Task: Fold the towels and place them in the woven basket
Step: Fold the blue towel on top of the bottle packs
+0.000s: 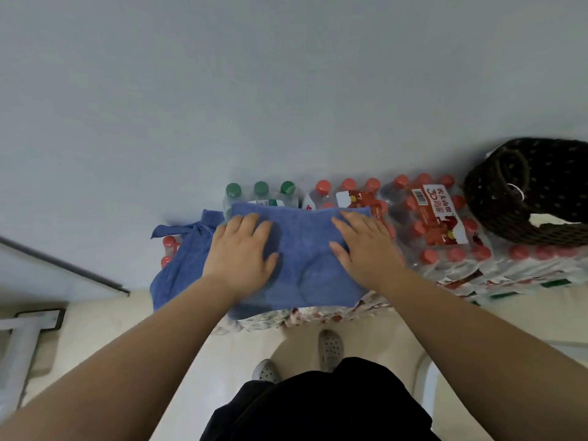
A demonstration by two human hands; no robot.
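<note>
Both palms flat, fingers spread, gripping nothing: left hand (240, 249) and right hand (366, 246) press blue towel (302, 259) atop shrink-wrapped water bottle packs (436, 224). Dark woven basket (521, 192) stands right, possibly holding white cloth.

Shrink-wrapped bottle packs (445, 237) carry the blue towel (305, 256) and woven basket (515, 198).

Shrink-wrapped packs of red-capped bottles (436, 224) stand stacked against the grey wall (254, 90). Left of them, also at the wall, stand three green-capped bottles (261, 194). Below the packs lies a cream floor (133, 338), where two grey perforated shoes (331, 348) stand near the packs' foot. Far left of the packs, a grey pipe (19, 354) runs along the floor.
</note>
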